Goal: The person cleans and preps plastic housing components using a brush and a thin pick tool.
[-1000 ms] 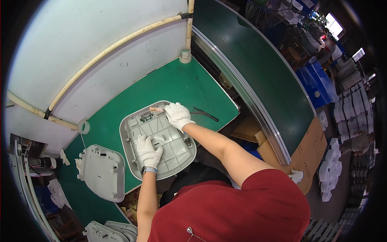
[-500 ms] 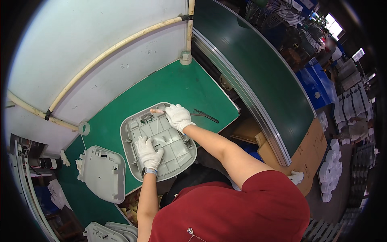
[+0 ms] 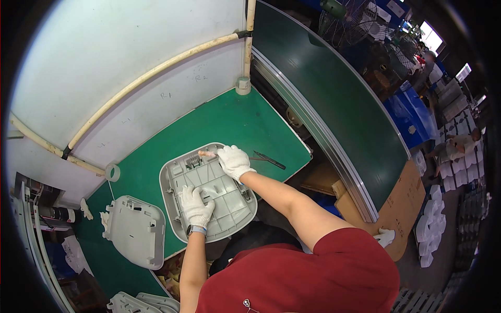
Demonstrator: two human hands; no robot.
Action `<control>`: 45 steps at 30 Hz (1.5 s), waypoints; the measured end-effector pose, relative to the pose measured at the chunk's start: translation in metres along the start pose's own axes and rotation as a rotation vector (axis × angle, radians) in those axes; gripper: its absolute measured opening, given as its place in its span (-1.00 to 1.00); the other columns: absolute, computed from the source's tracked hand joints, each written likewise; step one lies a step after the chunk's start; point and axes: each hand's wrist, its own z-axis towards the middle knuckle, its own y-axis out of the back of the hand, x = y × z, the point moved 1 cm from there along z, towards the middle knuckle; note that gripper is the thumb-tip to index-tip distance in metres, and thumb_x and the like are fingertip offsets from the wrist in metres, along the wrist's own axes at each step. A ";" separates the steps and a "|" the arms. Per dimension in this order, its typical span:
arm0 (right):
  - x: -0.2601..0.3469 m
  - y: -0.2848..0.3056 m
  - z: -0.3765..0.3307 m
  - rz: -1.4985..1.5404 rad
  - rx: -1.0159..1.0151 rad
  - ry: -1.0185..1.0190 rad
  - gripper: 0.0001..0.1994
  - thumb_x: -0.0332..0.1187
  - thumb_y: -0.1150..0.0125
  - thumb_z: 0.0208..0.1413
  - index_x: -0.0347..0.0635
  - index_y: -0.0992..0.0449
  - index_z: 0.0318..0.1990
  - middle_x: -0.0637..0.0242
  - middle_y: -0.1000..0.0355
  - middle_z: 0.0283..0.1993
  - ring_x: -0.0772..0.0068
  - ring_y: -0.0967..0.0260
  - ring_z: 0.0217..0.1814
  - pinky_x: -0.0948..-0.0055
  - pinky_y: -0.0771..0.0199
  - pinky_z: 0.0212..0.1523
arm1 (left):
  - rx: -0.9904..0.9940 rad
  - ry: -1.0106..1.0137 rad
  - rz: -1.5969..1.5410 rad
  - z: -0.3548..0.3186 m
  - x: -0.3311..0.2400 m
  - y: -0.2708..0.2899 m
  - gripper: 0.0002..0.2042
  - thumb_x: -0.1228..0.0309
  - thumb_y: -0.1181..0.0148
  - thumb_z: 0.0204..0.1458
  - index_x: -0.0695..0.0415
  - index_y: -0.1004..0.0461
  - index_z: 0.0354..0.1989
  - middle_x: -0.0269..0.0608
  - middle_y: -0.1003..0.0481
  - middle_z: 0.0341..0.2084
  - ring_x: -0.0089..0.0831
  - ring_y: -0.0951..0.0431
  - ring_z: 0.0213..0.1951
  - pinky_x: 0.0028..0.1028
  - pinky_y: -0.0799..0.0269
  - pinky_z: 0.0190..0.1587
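Note:
A light grey plastic panel [image 3: 233,207] with ribs and clips lies on the green tabletop in front of me. My left hand [image 3: 196,206], in a white glove, rests on its ribbed face with the fingers spread. At the panel's upper right edge, my gloved right hand [image 3: 234,161] has its fingers curled. A pinkish fingertip [image 3: 206,154] pokes out to its left, over the panel's clips. Whatever those fingers hold is hidden. Just right of this hand lies a thin black tool [image 3: 271,160], which looks like pliers or snips; whether they touch is unclear.
A second grey panel [image 3: 136,232] lies to the left, with more panels [image 3: 138,303] below it. A tape roll [image 3: 112,172] sits by the white partition [image 3: 130,68]. Right of the table runs a dark green conveyor [image 3: 334,88], with cardboard [image 3: 399,211] near its end.
The whole view has shifted, so the table and panel appear slightly lower. Both hands stay at nearly the same places on the panel.

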 end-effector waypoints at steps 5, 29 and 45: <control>-0.001 0.000 0.001 -0.018 -0.007 0.002 -0.88 -0.26 -0.13 0.20 -0.03 -0.51 -0.21 0.22 -0.48 -0.19 0.08 -0.49 -0.10 0.07 -0.59 -0.17 | 0.005 0.012 0.005 0.000 0.000 -0.001 -0.38 0.21 -0.45 -0.29 0.10 -0.48 0.05 0.07 -0.34 0.21 0.18 -0.19 0.39 0.06 0.03 0.49; 0.002 0.002 0.002 -0.014 -0.004 -0.011 -0.88 -0.27 -0.13 0.18 -0.05 -0.53 -0.24 0.20 -0.50 -0.20 0.08 -0.50 -0.10 0.07 -0.62 -0.17 | 0.008 0.003 -0.002 0.000 0.003 -0.002 -0.36 0.21 -0.45 -0.28 0.12 -0.47 0.08 0.09 -0.34 0.24 0.18 -0.17 0.41 0.06 0.03 0.49; 0.001 0.003 0.004 -0.018 0.068 -0.037 -0.86 -0.27 -0.11 0.20 -0.05 -0.51 -0.18 0.22 -0.49 -0.17 0.07 -0.48 -0.06 0.06 -0.58 -0.13 | 0.005 0.015 -0.008 0.000 0.003 -0.004 -0.37 0.20 -0.44 -0.29 0.11 -0.49 0.06 0.08 -0.35 0.22 0.17 -0.18 0.40 0.05 0.01 0.48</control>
